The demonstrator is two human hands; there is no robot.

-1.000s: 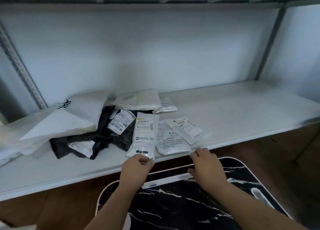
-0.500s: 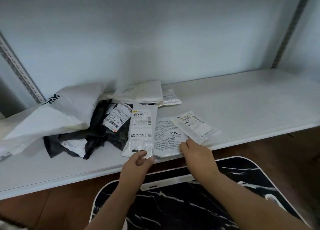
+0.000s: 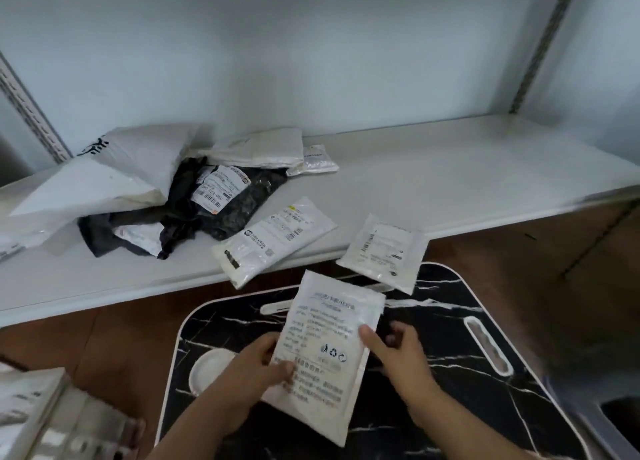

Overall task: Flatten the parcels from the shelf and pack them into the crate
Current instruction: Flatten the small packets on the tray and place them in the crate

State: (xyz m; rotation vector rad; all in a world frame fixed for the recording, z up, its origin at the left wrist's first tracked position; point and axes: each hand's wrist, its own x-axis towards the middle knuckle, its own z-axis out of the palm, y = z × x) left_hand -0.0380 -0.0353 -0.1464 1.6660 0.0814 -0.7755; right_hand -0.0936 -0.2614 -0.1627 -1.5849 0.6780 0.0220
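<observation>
While both hands hold it over the black marbled table (image 3: 450,373), the white printed parcel (image 3: 325,349) sits tilted, off the shelf (image 3: 450,182). The left hand (image 3: 249,373) pinches its lower left edge, thumb on top, and the right hand (image 3: 398,355) grips the right edge, thumb on the print and fingers (image 3: 394,335) curled behind. Two more white parcels hang over the shelf's front lip: a long one (image 3: 273,241) and a squarer one (image 3: 384,252). Farther left lie a crumpled black parcel (image 3: 221,210) and a big white bag (image 3: 104,182). A white dish (image 3: 207,369) rests on the table by the left wrist.
</observation>
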